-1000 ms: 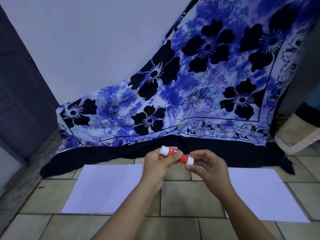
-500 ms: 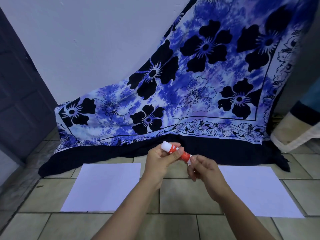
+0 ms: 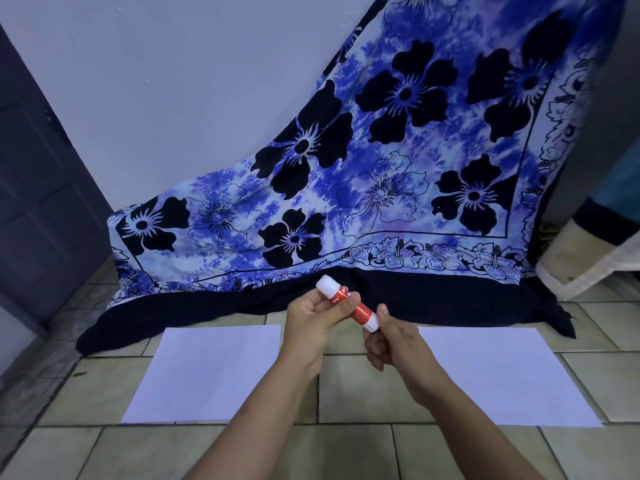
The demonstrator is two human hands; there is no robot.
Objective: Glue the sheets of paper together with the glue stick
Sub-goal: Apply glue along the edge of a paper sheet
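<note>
I have both hands on the glue stick point(image 3: 362, 312), which is held in the air, tilted, with one white end up and away from me and the other down and towards me. My left hand point(image 3: 311, 323) wraps the red barrel, thumb across the label. My right hand point(image 3: 394, 341) pinches the lower white end between thumb and fingertips. I cannot tell whether that end is the cap or the twist base.

The two sheets lie flat on the tiled floor point(image 3: 363, 386), below the glue stick: the left sheet point(image 3: 207, 372) down to its left, the right sheet point(image 3: 502, 375) down to its right, well apart from each other. The flowered cloth point(image 3: 381, 202) hangs beyond the glue stick.

I judge the step to be opening the stick, so no glue is on paper yet. To do it well I would hold the barrel firm with the left hand and let the right do the work. If it is a cap, I pull straight along the barrel's line, not at an angle, so it comes off cleanly. If it is the base, I turn it only a little, since too much exposed glue tends to smear or snap. I would park any cap on the floor beside the glue stick's drop point, off both sheets.
</note>
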